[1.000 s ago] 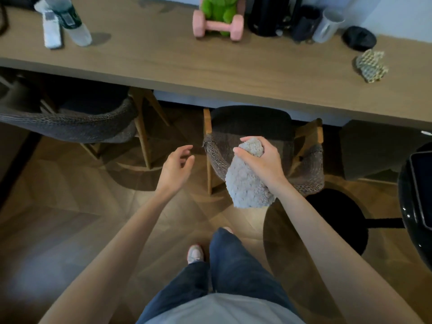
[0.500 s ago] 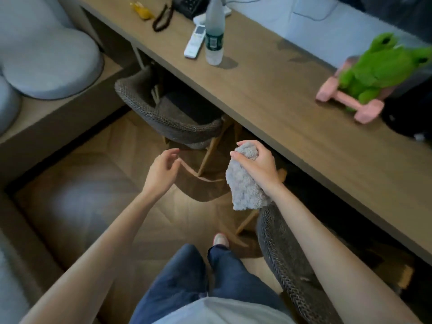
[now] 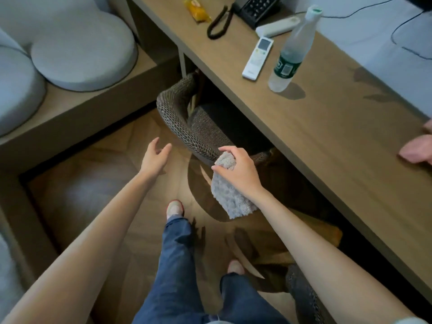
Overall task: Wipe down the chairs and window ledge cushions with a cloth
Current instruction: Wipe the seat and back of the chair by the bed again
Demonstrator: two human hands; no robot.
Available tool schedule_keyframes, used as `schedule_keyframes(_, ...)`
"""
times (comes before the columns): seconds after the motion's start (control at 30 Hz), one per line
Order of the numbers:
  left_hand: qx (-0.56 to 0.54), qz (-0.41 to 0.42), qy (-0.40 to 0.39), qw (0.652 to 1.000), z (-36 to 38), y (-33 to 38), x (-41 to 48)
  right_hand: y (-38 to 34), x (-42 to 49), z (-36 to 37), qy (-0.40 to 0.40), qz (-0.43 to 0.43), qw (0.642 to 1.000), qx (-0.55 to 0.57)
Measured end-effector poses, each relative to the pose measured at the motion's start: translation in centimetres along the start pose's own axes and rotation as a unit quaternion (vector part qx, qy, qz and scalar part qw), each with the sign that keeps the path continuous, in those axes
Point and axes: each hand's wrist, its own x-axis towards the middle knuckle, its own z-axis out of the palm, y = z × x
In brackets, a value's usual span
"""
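Note:
My right hand grips a fluffy grey cloth that hangs below the fingers, just in front of the curved back of a woven dark chair tucked under the wooden desk. My left hand hovers empty with relaxed fingers, left of that chair's back and above the floor. Pale grey round cushions lie on the wooden window ledge at the upper left. The back of a second woven chair shows under my right forearm.
On the desk stand a plastic water bottle, a white remote, a black phone with coiled cord and a yellow packet. A pink object sits at the right edge. My legs and feet are on the parquet floor.
The view has swung left from the right-hand chair to the left-hand chair and the ledge cushions. My right hand with the cloth has come close to that chair's back; my left fingers have opened out.

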Motion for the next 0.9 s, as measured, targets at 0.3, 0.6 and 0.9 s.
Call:
schedule_keyframes(0.3,-0.078,-0.144,-0.138,0.977,-0.2,4.9,13.4,-2.2,9.1,7.5,-0.008,0.091,0.992,-0.091)
schedule_keyframes(0.6,-0.132,-0.141,-0.122,0.973,1.0,4.2,16.2,-3.5,9.9,8.8,-0.018,0.039,0.947,-0.319)
schedule_keyframes(0.9,-0.091,-0.088,-0.070,0.990,0.3,3.4,14.1,-4.0,8.4,9.0,-0.019,-0.015,0.923,-0.385)
